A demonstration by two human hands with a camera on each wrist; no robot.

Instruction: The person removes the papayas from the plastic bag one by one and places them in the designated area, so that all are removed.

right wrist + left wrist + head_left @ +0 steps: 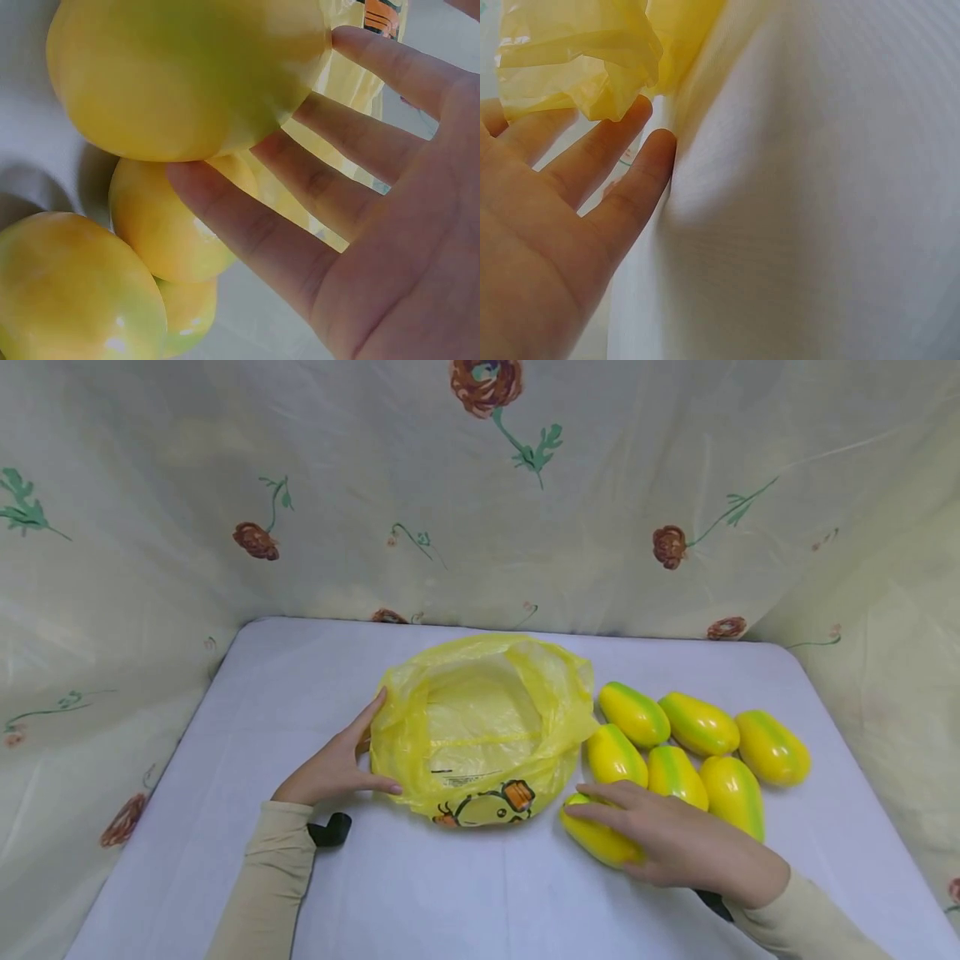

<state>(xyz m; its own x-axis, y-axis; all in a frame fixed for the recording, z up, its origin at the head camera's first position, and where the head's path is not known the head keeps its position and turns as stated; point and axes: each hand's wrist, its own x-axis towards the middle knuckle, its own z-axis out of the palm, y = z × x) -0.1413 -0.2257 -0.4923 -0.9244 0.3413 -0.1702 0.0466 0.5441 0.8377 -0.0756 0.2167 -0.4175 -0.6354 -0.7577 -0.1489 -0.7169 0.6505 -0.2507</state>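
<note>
A yellow plastic bag [566, 777] with a printed cartoon face stands with its mouth wide open in the middle of the table. My left hand [341, 764] rests against its left side, thumb and fingers spread; in the left wrist view, extended fingers touch the yellow film. My right hand [675, 835] lies over a glossy yellow fruit with green streaks [596, 839], mango- or papaya-like, at the bag's near right. In the right wrist view, its fairly straight fingers [255, 225] reach to that fruit [187, 75]. The palm stays apart from it.
Several similar yellow-green fruits [701, 724] are grouped right of the bag, close together. A white cloth covers the table [420, 893]. Flower-patterned curtains [360, 460] hang behind and at both sides. Dark straps [330, 831] show at the wrists.
</note>
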